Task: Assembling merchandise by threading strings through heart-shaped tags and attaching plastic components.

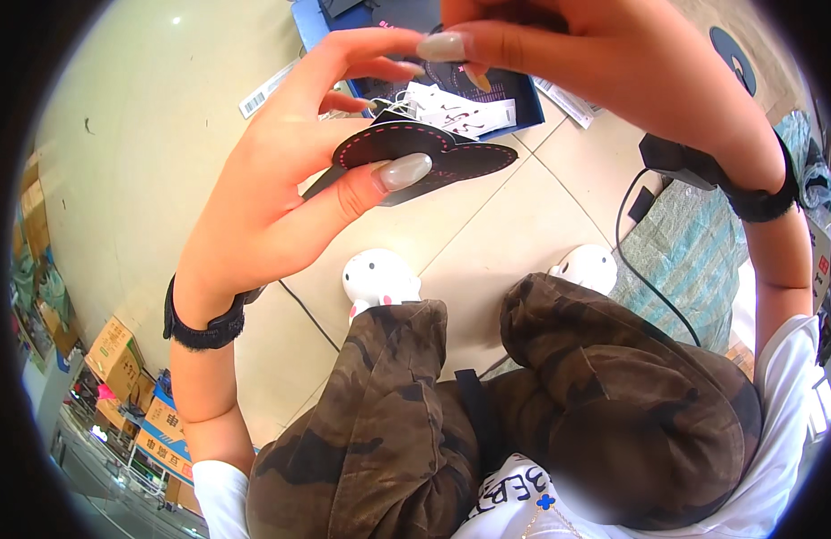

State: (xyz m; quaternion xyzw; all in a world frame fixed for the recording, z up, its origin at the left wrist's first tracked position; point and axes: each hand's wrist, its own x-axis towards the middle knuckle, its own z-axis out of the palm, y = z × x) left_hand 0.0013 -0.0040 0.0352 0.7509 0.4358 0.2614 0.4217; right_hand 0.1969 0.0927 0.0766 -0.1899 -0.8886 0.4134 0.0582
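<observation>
My left hand (281, 171) is closed on a black heart-shaped card (474, 162) with a pink dashed line along its edge. Its thumb presses on the front, and more black card shows behind. Above and to the right, my right hand (523, 45) has its thumb and fingers drawn together close to the left fingertips; what it pinches, if anything, I cannot make out. Just beyond the card are white paper tags (460, 115) with thin white strings. They overlap a blue box (530, 99) holding dark printed cards.
White slips with barcodes (263, 90) lie beside the box on the tiled floor (487, 234). A black cable (644, 269) crosses a greenish woven sheet (680, 242) at right. Cardboard boxes (119, 359) stand at left. My knees and white slippers (379, 277) are below my hands.
</observation>
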